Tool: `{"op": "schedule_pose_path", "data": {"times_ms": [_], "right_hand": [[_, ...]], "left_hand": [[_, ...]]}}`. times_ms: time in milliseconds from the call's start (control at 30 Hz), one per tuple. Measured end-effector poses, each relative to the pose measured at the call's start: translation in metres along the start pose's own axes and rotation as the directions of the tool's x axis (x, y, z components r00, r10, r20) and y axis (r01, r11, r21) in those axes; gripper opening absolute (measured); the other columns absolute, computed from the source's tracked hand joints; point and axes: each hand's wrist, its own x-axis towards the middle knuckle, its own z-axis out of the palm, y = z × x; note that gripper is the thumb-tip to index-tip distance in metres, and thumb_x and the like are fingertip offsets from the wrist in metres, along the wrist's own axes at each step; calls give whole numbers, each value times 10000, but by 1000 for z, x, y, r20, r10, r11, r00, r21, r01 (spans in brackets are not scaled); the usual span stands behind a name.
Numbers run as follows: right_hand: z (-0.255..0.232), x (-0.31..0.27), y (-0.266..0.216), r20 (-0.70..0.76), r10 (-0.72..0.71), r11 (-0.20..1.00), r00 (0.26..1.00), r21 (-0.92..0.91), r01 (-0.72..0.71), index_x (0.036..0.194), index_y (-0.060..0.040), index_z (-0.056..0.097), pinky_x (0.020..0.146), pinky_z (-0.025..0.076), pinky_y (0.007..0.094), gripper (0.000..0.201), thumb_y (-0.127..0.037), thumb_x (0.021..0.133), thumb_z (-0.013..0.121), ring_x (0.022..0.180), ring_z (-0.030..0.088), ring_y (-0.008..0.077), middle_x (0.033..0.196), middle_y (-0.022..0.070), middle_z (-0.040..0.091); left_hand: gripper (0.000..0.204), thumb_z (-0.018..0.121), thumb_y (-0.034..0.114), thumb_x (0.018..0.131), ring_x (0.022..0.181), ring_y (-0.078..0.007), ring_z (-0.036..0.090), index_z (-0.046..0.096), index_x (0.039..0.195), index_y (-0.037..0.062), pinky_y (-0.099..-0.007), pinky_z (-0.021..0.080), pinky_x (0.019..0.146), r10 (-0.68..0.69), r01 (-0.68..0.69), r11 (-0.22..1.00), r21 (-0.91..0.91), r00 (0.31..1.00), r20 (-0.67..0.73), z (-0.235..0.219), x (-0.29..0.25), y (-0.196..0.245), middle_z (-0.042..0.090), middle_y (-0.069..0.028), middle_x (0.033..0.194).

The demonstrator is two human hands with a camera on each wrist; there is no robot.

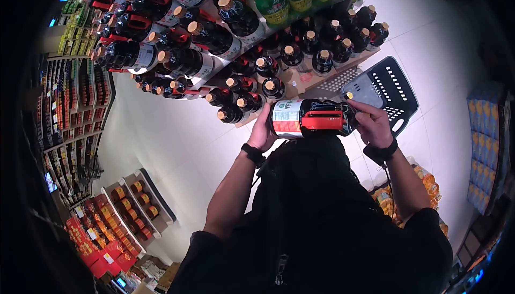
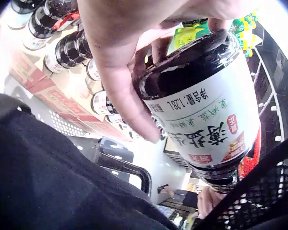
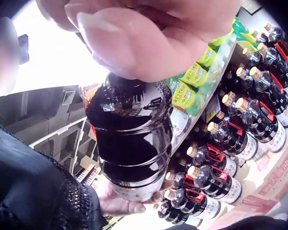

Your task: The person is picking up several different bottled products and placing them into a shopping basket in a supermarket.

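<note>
A large dark soy sauce bottle (image 1: 287, 118) with a white label and a red handle lies sideways in front of the person's body, its base to the left. The left hand (image 1: 261, 133) grips the base end; in the left wrist view its fingers and thumb wrap the bottom edge of the bottle (image 2: 206, 115), and the label reads 1.28L. At the neck end, the right hand (image 1: 375, 127) holds the bottle by its top with thumb and fingers. The right wrist view shows that hand (image 3: 149, 43) over the neck, covering the cap.
Ahead stands a display of similar corked bottles (image 1: 289, 55), several on cartons. Green bottles with yellow caps (image 1: 273, 4) fill the upper shelf. A dark shopping basket (image 1: 410, 98) is on the floor at right. Stocked shelves (image 1: 75, 112) line the left, and orange-yellow packs (image 1: 383, 200) sit near the right arm.
</note>
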Motion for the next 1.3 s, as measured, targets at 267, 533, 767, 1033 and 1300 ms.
{"op": "schedule_pose_path", "data": {"times_ms": [267, 533, 767, 1033, 1300], "right_hand": [[26, -47, 22, -32, 35, 999, 999, 4, -35, 1273, 6, 558, 349, 367, 195, 376, -158, 952, 449, 397, 423, 56, 636, 0, 534], [50, -86, 48, -277, 45, 991, 960, -109, -78, 1031, 40, 636, 295, 283, 204, 401, -303, 993, 433, 295, 347, 71, 619, 28, 574], [15, -97, 26, -328, 336, 942, 883, 96, -323, 701, -35, 576, 264, 182, 232, 372, -287, 968, 518, 258, 290, 84, 420, 2, 384], [-80, -74, 24, -272, -143, 989, 952, 3, 150, 1081, 35, 677, 609, 406, 206, 260, -135, 949, 531, 692, 514, 35, 785, -6, 629], [-192, -47, -15, -307, -111, 989, 945, 57, 135, 1105, -6, 667, 580, 327, 187, 222, -105, 942, 554, 644, 406, 21, 711, -60, 501]], "left_hand": [[496, 426, 403, 1008, 1075, -170, 616, 461, 1328, 26, -326, 523, 903, 212, -211, 976, 47, 977, -14, -7, -66, -31, 603, -103, 1211], [509, 541, 94, 889, 1154, -165, 513, 418, 1380, 41, -298, 384, 999, 420, -436, 877, 203, 900, 118, -4, -103, -55, 541, -71, 1239], [772, 681, 112, 733, 1213, -221, 489, 357, 1432, 60, -351, 336, 1062, 427, -506, 793, 339, 858, 285, 33, -102, -60, 505, -108, 1315], [561, 406, 466, 982, 855, -218, 671, 404, 1342, 36, -304, 536, 536, 107, -125, 981, 148, 986, 126, 105, -35, -51, 628, -137, 1128], [801, 660, 295, 774, 1229, -262, 462, 297, 1437, 29, -378, 389, 1030, 270, -327, 796, 510, 945, 184, 196, 57, -60, 465, -133, 1331]]}}
